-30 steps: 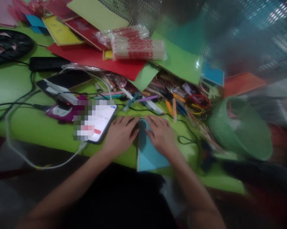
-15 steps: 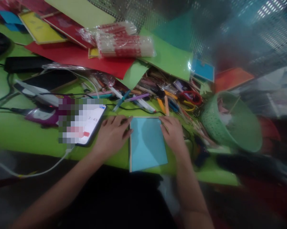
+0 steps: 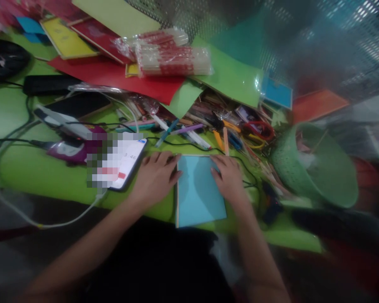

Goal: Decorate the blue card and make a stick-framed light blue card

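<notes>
A light blue card [image 3: 202,193] lies on the green table near its front edge. One thin wooden strip [image 3: 177,206] runs down its left side, and another pale strip [image 3: 195,155] lines the top. My left hand [image 3: 157,176] is at the upper left corner, forefinger on the corner and thumb against the side strip. At the upper right corner, my right hand [image 3: 229,174] presses with forefinger and thumb on the card. Both hands have bent fingers, holding the card between them. Shadows of the hands fall on the card.
Left of the hands are a lit phone [image 3: 121,168] on a white cable and a purple device [image 3: 69,149]. Behind lie pens [image 3: 189,130], scissors [image 3: 258,132], coloured sheets and wrapped stick bundles [image 3: 173,61]. A green basket [image 3: 322,168] and a blurred dark blue tool [image 3: 271,204] are right.
The whole view has shifted, so everything appears slightly further right. My hands keep their places at the card's upper corners.
</notes>
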